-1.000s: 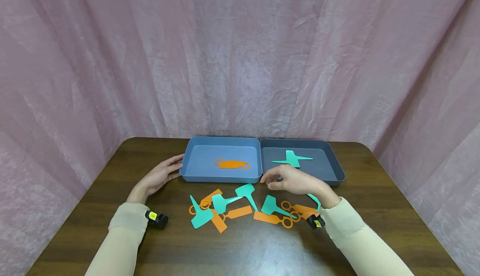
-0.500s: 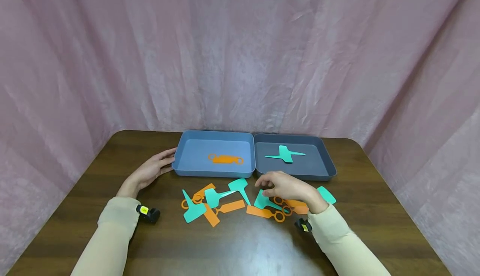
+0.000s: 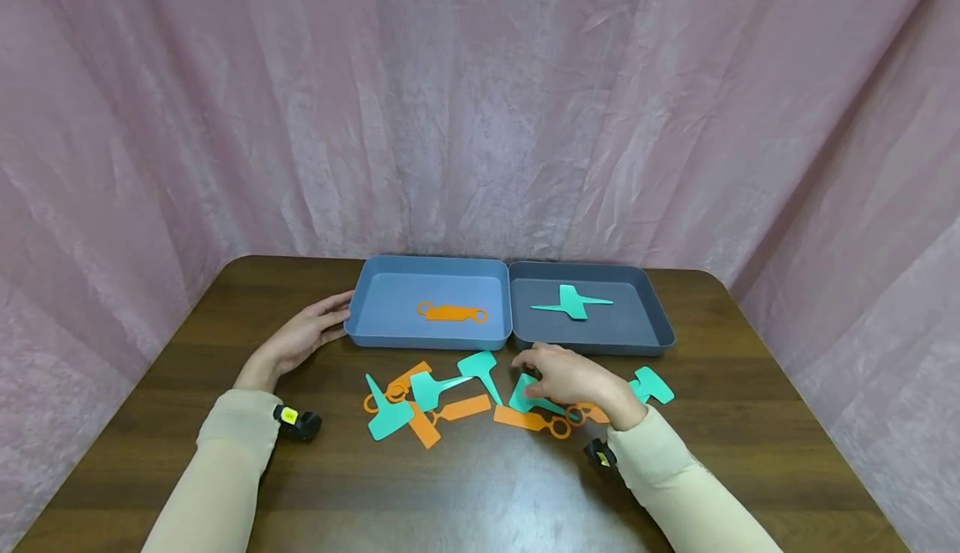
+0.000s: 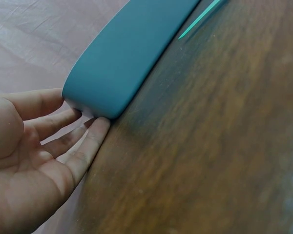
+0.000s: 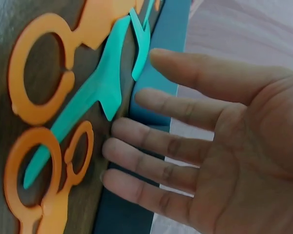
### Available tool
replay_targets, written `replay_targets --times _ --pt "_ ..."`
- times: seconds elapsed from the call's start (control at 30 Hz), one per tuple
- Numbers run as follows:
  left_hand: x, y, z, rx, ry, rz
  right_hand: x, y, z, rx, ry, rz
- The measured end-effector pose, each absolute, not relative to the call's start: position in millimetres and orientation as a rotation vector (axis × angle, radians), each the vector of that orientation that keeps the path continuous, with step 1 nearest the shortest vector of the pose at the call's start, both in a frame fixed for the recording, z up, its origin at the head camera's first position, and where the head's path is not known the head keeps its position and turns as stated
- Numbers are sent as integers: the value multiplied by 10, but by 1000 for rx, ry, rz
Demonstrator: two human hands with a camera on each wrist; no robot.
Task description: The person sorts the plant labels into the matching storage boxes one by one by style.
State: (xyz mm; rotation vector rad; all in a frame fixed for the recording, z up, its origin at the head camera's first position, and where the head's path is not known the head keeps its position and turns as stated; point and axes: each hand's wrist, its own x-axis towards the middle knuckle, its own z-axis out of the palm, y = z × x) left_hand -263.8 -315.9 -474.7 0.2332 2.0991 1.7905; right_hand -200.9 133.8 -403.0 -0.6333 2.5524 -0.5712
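My left hand (image 3: 300,338) touches the left end of the blue tray (image 3: 390,294) with extended fingers; the left wrist view shows its fingertips against the tray's corner. Over the loose tags, just in front of the dark grey tray (image 3: 637,319), is my right hand (image 3: 566,375). It holds nothing, and its fingers are loosely extended in the right wrist view. Nearest to it lies a green T-shaped plant label (image 5: 105,85), partly hidden in the head view. Orange ring-ended tags (image 5: 39,22) lie around that label, and one ring overlaps its pointed stem.
Orange tags (image 3: 450,313) lie in the blue tray. Green labels (image 3: 573,303) overlap in the grey tray. Left of centre, several green labels and orange tags (image 3: 461,408) are scattered on the wooden table (image 3: 420,503). More green labels (image 3: 652,384) lie beyond the right wrist.
The right hand has moved back from the grey tray's front edge, toward the green label. The left hand stays at the blue tray. The head view has shifted slightly.
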Motion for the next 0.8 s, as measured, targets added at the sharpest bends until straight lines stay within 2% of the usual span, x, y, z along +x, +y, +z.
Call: replay_targets --times 0.33,0.8 --pt "-2644 -3150 -4756 221 2102 1788 -1973 1240 -4108 -554 2623 -455" --pt "-2636 -3141 -4752 211 2098 1798 -1942 1178 -4187 -590 2686 -422"
